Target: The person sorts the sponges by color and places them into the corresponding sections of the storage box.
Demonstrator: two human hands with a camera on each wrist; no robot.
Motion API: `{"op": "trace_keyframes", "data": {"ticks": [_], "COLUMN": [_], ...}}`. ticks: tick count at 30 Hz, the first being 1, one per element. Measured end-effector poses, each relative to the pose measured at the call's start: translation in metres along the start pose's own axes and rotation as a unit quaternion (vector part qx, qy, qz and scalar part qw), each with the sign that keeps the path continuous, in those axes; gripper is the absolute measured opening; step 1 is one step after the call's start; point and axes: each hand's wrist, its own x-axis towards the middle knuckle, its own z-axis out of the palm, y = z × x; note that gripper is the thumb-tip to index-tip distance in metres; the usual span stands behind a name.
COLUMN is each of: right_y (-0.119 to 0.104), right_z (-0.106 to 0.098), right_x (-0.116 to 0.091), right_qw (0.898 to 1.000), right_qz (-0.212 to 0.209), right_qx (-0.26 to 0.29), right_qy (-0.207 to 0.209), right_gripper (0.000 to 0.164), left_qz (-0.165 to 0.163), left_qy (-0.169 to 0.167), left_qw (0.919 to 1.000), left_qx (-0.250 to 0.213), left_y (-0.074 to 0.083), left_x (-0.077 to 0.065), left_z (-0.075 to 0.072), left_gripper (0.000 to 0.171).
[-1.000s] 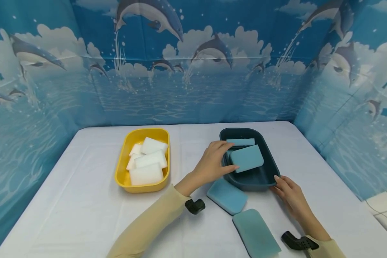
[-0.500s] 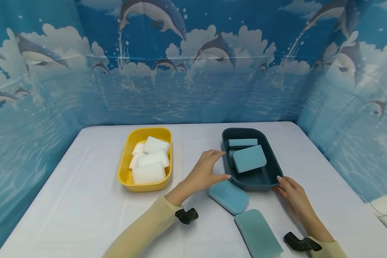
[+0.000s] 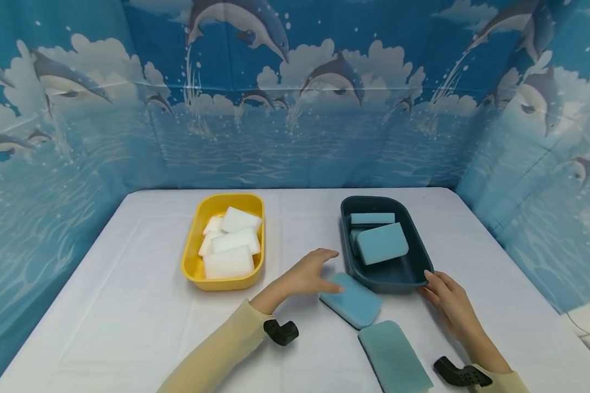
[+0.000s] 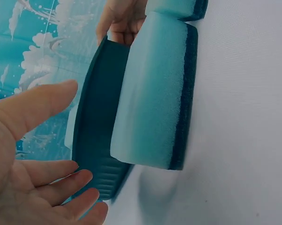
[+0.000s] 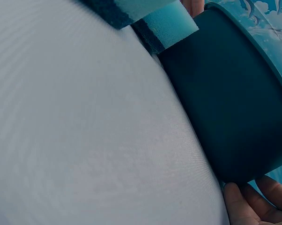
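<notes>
In the head view my left hand reaches beside the nearer bin corner, thumb and fingers spread with nothing between them. Its thumb tip is over the edge of a blue scrub sponge; the left wrist view shows the sponge's dark scouring layer facing the table. My right hand holds the near right corner of the dark teal bin, thumb at the rim and fingers on the outer wall. Inside that bin one blue sponge lies tilted, and another sponge sits behind it.
A greenish sponge lies on the white tablecloth, close to the blue one. At left stands a yellow bin with several white sponges. A dolphin-print curtain encloses the table's back and sides.
My left hand has let go of the tilted sponge in the dark bin and moved out, left and toward me, to the blue sponge on the table. The right hand stays at the bin corner.
</notes>
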Motion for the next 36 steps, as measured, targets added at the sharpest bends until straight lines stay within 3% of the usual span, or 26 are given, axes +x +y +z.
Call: {"op": "trace_keyframes", "data": {"ticks": [9,28,36], "right_y": [0.0,0.003,0.003], "right_z": [-0.002,0.001,0.0], "right_x": [-0.001,0.0,0.001], "right_qw": [1.0,1.0,1.0], "right_qz": [-0.008,-0.016,-0.019], "right_qx": [0.007,0.003,0.002], "right_qy": [0.002,0.006,0.01], "right_gripper": [0.069,0.066,0.059], "left_qz": [0.004,0.023,0.03], "left_qy": [-0.02,-0.042,-0.055], "left_qw": [0.9995,0.9984,0.998], "left_qx": [-0.026,-0.031,0.005], "left_y": [-0.013,-0.016,-0.018], "left_x": [0.008,0.008,0.007], "left_z": [0.01,0.021,0.025], "left_gripper": [0.078,0.081,0.084]}}
